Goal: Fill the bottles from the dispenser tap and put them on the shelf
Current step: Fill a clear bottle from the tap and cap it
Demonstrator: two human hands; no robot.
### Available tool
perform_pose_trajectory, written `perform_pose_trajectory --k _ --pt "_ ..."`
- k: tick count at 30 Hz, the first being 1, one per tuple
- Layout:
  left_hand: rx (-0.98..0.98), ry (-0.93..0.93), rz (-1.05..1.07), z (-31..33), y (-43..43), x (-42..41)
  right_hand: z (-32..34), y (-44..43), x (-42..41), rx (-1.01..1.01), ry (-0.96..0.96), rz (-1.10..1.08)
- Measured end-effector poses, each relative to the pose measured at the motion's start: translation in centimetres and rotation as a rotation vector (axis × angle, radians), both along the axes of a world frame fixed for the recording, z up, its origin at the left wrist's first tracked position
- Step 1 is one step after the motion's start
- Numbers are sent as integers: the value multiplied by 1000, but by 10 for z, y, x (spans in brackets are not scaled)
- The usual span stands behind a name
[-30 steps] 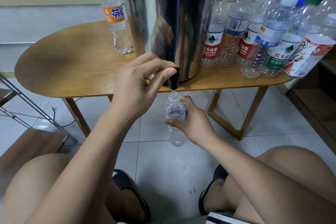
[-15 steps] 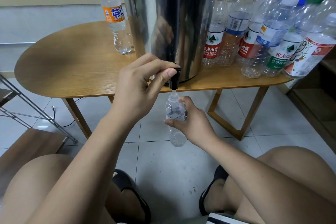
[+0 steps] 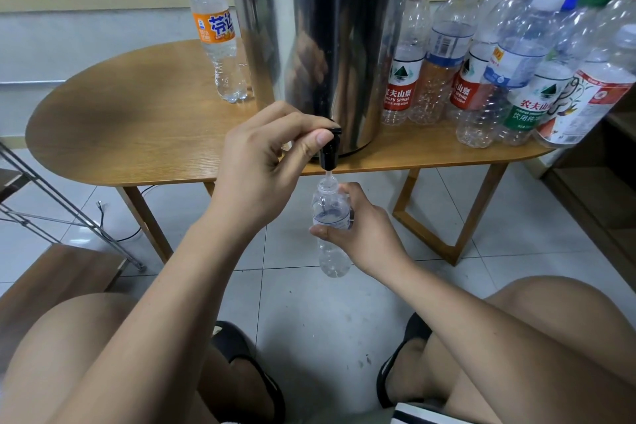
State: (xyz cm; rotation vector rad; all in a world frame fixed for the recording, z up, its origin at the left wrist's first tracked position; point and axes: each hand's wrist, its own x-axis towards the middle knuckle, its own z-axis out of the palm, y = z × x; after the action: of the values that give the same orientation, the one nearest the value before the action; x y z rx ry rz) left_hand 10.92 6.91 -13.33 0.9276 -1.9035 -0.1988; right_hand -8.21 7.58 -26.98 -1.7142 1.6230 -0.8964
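Nothing has moved: left hand [image 3: 261, 162] still pinches the tap [image 3: 327, 151], right hand [image 3: 364, 231] grips the bottle [image 3: 328, 206] beneath, so filling likely continues

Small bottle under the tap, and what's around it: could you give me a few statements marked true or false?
1. The right hand holds the small bottle below the black tap. True.
2. The left hand hangs idle. False: it pinches the tap.
3. The small bottle is capped. False: its mouth is open under the spout.
4. An orange-labelled bottle stands on the table, left of the steel dispenser. True.
5. The bottles right of the dispenser lie flat. False: they stand upright.
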Motion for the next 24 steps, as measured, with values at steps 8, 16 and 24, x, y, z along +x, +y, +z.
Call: perform_pose_trajectory --k 8,16,24 --pt "15 5 2 -1 0 0 1 0 1 3 -8 0" --pt "30 10 -1 0 1 0 1 0 1 12 -10 -2" --pt "31 8 -1 1 1 0 3 1 1 10 -13 -11"
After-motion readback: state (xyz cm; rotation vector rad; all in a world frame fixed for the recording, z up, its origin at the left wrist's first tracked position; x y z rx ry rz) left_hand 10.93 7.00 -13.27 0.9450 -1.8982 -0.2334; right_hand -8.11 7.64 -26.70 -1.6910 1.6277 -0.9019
